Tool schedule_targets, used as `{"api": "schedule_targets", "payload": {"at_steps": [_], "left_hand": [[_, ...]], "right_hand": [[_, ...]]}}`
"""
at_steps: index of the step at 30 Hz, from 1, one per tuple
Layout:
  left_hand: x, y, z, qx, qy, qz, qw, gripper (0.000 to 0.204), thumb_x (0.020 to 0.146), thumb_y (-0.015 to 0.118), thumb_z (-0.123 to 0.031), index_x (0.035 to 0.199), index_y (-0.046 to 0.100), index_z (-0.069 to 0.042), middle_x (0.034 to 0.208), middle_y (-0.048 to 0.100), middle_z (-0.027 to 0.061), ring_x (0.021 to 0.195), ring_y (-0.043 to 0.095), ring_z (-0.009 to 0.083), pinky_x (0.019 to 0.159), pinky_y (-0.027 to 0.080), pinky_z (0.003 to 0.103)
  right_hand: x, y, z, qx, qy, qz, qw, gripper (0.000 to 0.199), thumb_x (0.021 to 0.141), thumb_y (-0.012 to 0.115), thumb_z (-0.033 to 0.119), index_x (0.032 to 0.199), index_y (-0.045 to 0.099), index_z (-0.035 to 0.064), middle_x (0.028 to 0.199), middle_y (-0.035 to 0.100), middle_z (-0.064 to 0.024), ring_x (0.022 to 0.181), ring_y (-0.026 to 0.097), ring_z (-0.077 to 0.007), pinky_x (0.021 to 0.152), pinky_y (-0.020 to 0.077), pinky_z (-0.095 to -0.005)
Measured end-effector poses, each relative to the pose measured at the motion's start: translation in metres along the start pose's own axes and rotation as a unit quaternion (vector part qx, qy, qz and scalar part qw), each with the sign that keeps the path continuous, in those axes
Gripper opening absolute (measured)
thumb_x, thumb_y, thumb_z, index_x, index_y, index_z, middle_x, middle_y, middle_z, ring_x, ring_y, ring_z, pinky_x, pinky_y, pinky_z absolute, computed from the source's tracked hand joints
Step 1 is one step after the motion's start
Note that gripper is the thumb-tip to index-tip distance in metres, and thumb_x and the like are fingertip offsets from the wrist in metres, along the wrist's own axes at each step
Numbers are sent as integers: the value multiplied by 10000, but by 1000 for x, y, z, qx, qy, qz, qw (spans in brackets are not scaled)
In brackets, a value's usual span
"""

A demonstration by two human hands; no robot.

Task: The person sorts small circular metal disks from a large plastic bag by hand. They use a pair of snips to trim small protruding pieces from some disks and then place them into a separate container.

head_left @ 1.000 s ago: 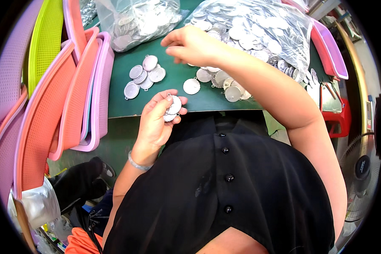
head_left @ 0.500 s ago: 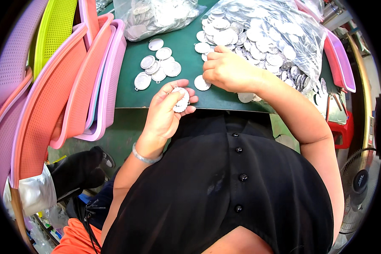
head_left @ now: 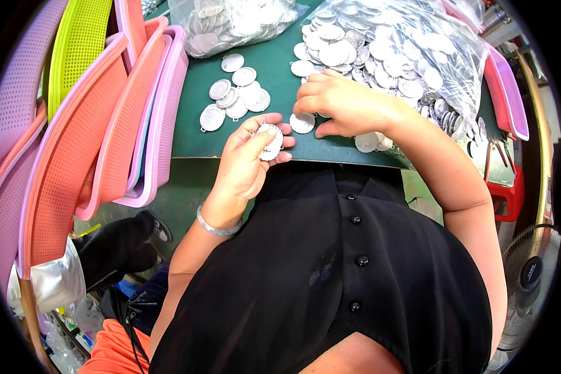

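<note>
My left hand (head_left: 246, 159) holds a small stack of round silver discs (head_left: 270, 141) at the near edge of the green table (head_left: 193, 140). My right hand (head_left: 340, 103) rests palm down on the table, fingers on a single silver disc (head_left: 302, 123). Just behind it lies a large heap of the same discs in a clear plastic bag (head_left: 393, 53). A small group of loose discs (head_left: 234, 100) lies to the left of both hands.
A second clear bag of discs (head_left: 230, 22) sits at the back of the table. Stacked plastic baskets in orange, pink, purple and green (head_left: 100, 131) stand upright on the left. Pink and purple trays (head_left: 508, 93) lie on the right. A fan (head_left: 530, 274) stands low at the right.
My right hand has drawn back from the heap toward the near edge, now pressing on one disc. My left hand with its stack stays by the table edge. The view has shifted slightly.
</note>
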State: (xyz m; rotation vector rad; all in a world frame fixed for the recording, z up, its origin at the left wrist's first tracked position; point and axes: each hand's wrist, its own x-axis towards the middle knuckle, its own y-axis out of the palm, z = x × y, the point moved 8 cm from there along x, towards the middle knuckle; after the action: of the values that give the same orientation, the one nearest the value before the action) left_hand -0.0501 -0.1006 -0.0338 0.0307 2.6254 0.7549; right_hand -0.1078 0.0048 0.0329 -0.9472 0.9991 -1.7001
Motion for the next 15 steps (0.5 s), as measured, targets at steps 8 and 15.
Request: {"api": "schedule_targets", "payload": {"at_steps": [8, 15], "left_hand": [[2, -3, 1, 7, -3, -4, 1000, 300, 847, 498, -100, 1120, 455, 16, 978, 569, 116, 823, 590, 175, 631, 508, 271], [3, -6, -1, 19, -4, -16, 1000, 316, 843, 502, -99, 1127, 450, 29, 930, 559, 104, 793, 589, 172, 605, 506, 266]], "right_hand": [[5, 12, 0, -61, -27, 34, 997, 132, 660, 650, 105, 758, 585, 46, 831, 531, -60, 833, 512, -245, 736, 422, -345], [7, 1, 1, -17, -29, -20, 999, 214, 621, 673, 95, 784, 558, 19, 774, 499, -72, 791, 514, -253, 705, 434, -342]]}}
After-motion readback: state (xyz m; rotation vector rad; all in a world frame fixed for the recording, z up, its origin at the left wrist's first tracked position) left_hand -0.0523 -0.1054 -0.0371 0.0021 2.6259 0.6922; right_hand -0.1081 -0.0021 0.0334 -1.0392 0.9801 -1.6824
